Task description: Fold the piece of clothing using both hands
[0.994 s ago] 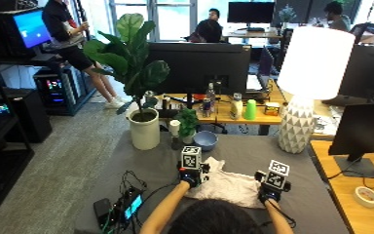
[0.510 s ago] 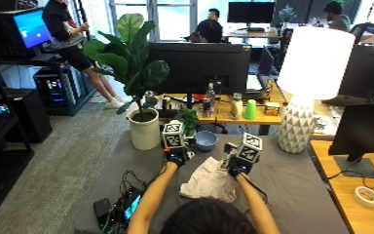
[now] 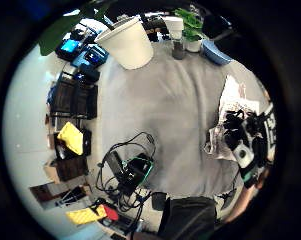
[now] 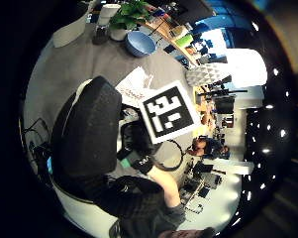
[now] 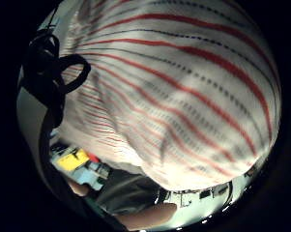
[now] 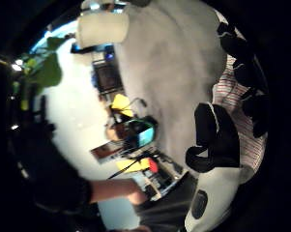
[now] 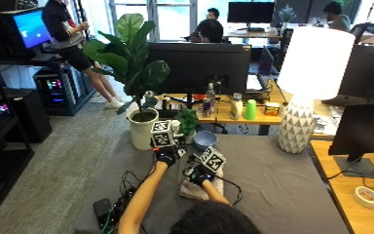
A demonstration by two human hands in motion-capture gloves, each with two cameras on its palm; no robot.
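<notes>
A white cloth with thin red stripes (image 7: 203,189) lies bunched on the grey table (image 7: 284,180), just in front of the person. My right hand (image 7: 198,176) rests on its far edge. In the right palm views the striped cloth (image 5: 183,96) fills the picture, and curled fingers (image 6: 241,72) pinch the cloth (image 6: 232,96). My left hand (image 7: 167,157) hovers above the table to the left of the cloth and holds nothing that I can see. Its palm view looks down on bare table, with the cloth (image 3: 233,97) and the right hand (image 3: 240,132) off to one side.
A white plant pot (image 7: 143,131), a small green plant (image 7: 187,122) and a blue bowl (image 7: 204,140) stand along the table's far edge. A white lamp (image 7: 297,126) stands at the far right. Cables and black devices (image 7: 109,207) lie at the near left.
Both hands went forward from the near edge with the cloth. The right hand has since come back and to the left with it, and the left hand now stands apart from the cloth.
</notes>
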